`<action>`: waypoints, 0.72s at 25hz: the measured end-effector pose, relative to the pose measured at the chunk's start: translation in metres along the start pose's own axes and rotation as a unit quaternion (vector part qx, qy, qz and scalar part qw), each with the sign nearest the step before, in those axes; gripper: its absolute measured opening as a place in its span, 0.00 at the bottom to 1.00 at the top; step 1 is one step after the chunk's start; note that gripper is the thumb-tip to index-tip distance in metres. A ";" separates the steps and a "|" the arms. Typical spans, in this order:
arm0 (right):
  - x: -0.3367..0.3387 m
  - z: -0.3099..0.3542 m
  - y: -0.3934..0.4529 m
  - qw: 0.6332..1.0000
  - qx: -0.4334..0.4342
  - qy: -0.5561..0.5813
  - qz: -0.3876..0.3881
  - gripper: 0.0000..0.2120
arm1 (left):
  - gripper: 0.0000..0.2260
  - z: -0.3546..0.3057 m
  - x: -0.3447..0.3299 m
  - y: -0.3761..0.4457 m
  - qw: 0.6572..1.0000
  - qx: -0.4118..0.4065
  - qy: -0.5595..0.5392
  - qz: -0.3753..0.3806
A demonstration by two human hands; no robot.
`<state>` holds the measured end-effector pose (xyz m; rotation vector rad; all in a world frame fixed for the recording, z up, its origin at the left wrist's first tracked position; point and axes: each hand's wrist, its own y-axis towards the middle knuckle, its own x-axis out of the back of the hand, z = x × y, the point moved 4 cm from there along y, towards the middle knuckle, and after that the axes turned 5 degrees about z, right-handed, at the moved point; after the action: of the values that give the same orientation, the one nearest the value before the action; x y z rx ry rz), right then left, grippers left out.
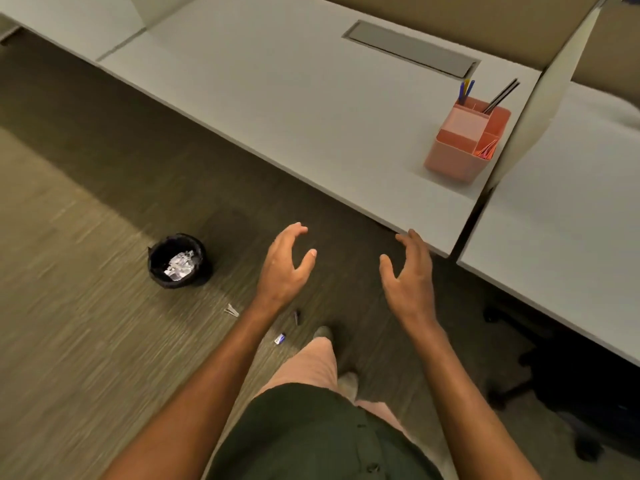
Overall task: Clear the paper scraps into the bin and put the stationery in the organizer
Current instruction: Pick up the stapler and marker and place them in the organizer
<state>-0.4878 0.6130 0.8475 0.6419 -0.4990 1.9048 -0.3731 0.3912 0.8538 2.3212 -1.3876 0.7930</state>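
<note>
A pink organizer [450,157] stands at the right end of the white desk [277,98], with pens and dark pencils upright in its back compartments and orange strips in a front one. On the carpet at left, a small black bin [156,268] holds white crumpled paper scraps [180,265]. Three small items lie on the floor by my feet: a pale clip [231,310], a dark binder clip [297,317] and a small white-and-blue item [280,338]. My left hand [285,268] and my right hand [410,278] hover over the floor, both empty with fingers spread.
A grey cable hatch [412,48] is set into the desk's back. A white divider panel [540,109] separates it from a second desk [571,216] at right. A black office chair base [554,382] sits under that desk. My legs and shoes stand below my hands.
</note>
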 end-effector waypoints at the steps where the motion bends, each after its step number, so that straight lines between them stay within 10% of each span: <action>1: -0.009 0.004 -0.011 1.000 -0.001 0.000 0.010 0.23 | 0.19 0.009 0.008 -0.013 1.000 0.008 -0.002 -0.005; 18: -0.259 0.130 -0.109 0.993 0.015 -0.081 0.089 0.21 | 0.19 0.239 0.217 -0.134 0.992 0.117 -0.037 -0.023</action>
<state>-0.2732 0.3971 0.7899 0.7988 -0.6510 2.0398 -0.1031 0.1756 0.7970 2.5730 -1.3286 0.9085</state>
